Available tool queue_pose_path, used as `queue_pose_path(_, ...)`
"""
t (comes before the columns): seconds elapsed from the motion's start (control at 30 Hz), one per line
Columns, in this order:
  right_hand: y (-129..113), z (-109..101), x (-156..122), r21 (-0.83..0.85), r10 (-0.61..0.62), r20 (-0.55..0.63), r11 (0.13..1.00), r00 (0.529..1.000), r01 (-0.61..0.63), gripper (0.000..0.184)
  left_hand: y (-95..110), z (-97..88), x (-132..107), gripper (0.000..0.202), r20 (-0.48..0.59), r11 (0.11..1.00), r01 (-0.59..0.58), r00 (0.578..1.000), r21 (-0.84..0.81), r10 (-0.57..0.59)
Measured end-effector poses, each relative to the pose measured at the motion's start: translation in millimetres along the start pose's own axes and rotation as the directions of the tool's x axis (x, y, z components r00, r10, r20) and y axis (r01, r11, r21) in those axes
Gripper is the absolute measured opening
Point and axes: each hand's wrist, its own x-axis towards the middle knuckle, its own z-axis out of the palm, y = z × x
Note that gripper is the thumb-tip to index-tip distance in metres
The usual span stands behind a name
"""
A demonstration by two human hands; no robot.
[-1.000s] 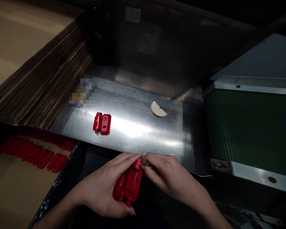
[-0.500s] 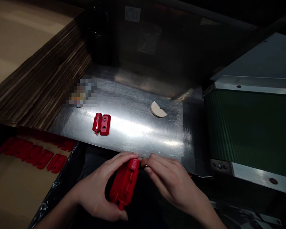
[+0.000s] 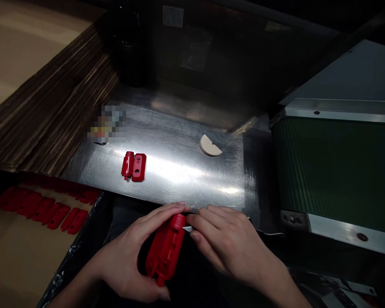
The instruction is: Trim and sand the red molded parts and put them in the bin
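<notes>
Left hand [image 3: 125, 265] grips red part [image 3: 165, 250]; right hand [image 3: 227, 244], blade [image 3: 188, 229].

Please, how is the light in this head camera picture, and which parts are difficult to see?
Head view: harsh glare spreads over the steel table top. Head view: one patch is pixelated, so what lies there cannot be told. Head view: the left hand, right hand and red plastic part look sharp, while the far background is very dark.

Two bare hands [image 3: 227, 244] with slim fingers and short nails [image 3: 195, 236] lead into bare forearms [image 3: 73, 288] at the bottom of the view. Dark clothing [image 3: 125, 222] sits just below the table [image 3: 179, 179].
</notes>
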Motion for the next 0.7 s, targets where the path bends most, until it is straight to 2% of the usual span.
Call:
queue_pose_path(0.3,0.0,6.1,1.1,-0.11,-0.044,-0.12,0.993,0.992,0.031,0.04,2.1,0.7,0.2,0.133,-0.006,0.999,0.015,1.0,0.03,-0.015)
queue_pose_path(0.7,0.0,10.5,0.4,-0.062,0.011,-0.107,0.998,0.994,-0.018,0.04,1.4,5.3,0.8,0.134,-0.026,0.996,0.052,0.998,0.077,-0.05)
